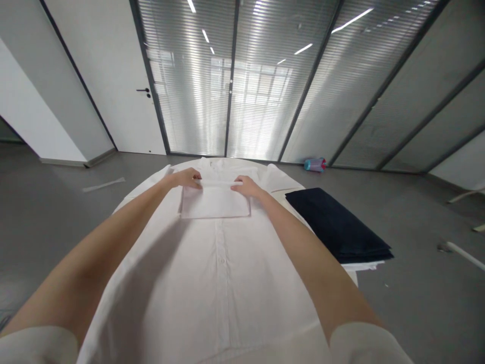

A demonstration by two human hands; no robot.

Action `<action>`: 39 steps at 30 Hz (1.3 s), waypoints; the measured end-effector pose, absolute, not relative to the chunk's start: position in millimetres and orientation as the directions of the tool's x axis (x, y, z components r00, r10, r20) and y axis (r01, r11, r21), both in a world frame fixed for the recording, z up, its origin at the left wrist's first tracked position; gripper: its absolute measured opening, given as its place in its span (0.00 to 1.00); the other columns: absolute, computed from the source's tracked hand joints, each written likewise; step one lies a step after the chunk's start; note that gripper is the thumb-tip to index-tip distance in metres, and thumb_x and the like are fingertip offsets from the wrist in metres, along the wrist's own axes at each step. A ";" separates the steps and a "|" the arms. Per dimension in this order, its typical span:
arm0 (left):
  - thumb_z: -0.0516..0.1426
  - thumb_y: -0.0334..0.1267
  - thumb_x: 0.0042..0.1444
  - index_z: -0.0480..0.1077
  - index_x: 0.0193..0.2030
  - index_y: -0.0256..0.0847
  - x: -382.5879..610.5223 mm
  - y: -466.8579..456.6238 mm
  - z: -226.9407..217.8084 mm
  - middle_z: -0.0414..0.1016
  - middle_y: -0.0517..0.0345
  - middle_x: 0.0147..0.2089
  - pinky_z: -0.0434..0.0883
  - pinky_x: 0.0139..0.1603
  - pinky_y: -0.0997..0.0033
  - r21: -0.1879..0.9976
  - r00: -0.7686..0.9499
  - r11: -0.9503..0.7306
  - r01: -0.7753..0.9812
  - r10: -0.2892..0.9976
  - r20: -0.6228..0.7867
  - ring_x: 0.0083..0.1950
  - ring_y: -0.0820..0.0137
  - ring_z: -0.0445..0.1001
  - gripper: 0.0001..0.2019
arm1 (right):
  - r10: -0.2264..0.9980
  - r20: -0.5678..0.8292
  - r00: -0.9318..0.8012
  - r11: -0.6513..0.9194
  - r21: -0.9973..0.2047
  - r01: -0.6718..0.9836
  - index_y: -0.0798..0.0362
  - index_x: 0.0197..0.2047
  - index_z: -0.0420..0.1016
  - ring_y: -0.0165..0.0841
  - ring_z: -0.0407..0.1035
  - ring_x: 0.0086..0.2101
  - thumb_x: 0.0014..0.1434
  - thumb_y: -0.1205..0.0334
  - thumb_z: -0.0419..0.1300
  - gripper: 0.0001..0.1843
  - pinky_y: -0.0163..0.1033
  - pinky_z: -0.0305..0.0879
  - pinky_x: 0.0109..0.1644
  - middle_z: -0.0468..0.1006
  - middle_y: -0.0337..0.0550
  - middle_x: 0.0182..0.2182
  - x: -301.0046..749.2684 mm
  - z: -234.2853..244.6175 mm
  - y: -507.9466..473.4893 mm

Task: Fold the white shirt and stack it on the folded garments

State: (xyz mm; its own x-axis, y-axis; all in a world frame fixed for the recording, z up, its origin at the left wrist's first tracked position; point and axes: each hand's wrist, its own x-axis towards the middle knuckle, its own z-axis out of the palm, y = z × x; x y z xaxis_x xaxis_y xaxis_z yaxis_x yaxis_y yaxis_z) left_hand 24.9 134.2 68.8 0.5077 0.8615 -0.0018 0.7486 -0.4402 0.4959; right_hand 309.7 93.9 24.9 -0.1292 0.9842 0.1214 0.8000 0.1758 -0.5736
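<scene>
Bottom of the white button-front shirt (223,298) runs off the lower edge of the shot, and whatever it's lying on is mostly hidden under it. The left sleeve (34,346) and right sleeve (367,345) get cut off at the corners too. The blue-and-red thing (315,165) by the glass wall (231,86) is too small to make out, and the dark folded cloth (337,225) hides what's beneath it.

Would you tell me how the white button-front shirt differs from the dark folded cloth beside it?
The white button-front shirt lies spread out, while the dark folded cloth is a stack. The shirt is white, the cloth navy. The left hand and right hand rest on the shirt, not the cloth. Both are fabric.
</scene>
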 end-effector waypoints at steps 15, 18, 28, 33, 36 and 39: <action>0.50 0.50 0.67 0.74 0.40 0.41 3.8 -10.6 19.3 0.76 0.52 0.38 0.68 0.45 0.67 0.088 0.827 -0.865 0.494 0.499 0.260 0.40 0.65 0.74 0.17 | 0.808 0.221 -0.546 0.574 -0.089 0.814 0.52 0.37 0.76 0.39 0.66 0.44 0.65 0.45 0.57 0.18 0.44 0.56 0.51 0.75 0.48 0.40 310.4 23.5 -72.5; 0.43 0.48 0.70 0.75 0.44 0.40 25.2 1.8 32.1 0.78 0.49 0.44 0.69 0.50 0.66 0.243 0.594 -0.711 0.660 0.692 0.410 0.44 0.64 0.76 0.22 | 0.860 0.320 -0.398 0.465 -0.167 0.870 0.52 0.43 0.77 0.39 0.66 0.48 0.72 0.49 0.45 0.22 0.44 0.55 0.56 0.76 0.50 0.45 286.9 37.6 -56.2; 0.40 0.48 0.71 0.56 0.72 0.40 58.3 43.5 -23.9 0.55 0.49 0.74 0.49 0.73 0.51 0.192 0.528 -0.559 0.807 0.827 0.193 0.75 0.56 0.50 0.28 | 0.930 0.144 -0.337 0.359 -0.164 0.919 0.56 0.73 0.52 0.43 0.44 0.70 0.70 0.39 0.38 0.38 0.50 0.36 0.71 0.51 0.52 0.72 236.0 -9.4 -12.0; 0.42 0.58 0.68 0.49 0.75 0.38 27.6 48.4 -34.5 0.48 0.46 0.76 0.48 0.73 0.53 0.262 0.461 -0.484 0.835 0.875 0.145 0.76 0.57 0.45 0.35 | 0.964 0.093 -0.251 0.264 -0.185 0.947 0.58 0.74 0.49 0.43 0.39 0.71 0.66 0.32 0.36 0.47 0.54 0.30 0.72 0.47 0.55 0.72 265.8 -18.3 -16.0; 0.42 0.58 0.67 0.48 0.75 0.39 18.5 47.5 -34.3 0.49 0.46 0.75 0.47 0.73 0.50 0.302 0.429 -0.446 0.842 0.895 0.125 0.76 0.56 0.47 0.36 | 0.981 0.054 -0.187 0.195 -0.234 0.953 0.58 0.74 0.48 0.43 0.36 0.71 0.65 0.30 0.37 0.48 0.55 0.34 0.72 0.42 0.53 0.73 281.7 -20.6 -15.7; 0.47 0.58 0.65 0.53 0.73 0.38 14.2 48.2 -33.1 0.52 0.46 0.74 0.48 0.73 0.53 0.414 0.381 -0.424 0.805 0.905 0.187 0.76 0.55 0.46 0.36 | 0.987 0.096 -0.129 0.153 -0.308 0.939 0.60 0.73 0.50 0.41 0.37 0.71 0.68 0.36 0.38 0.43 0.51 0.40 0.72 0.45 0.53 0.73 295.5 -21.9 -12.0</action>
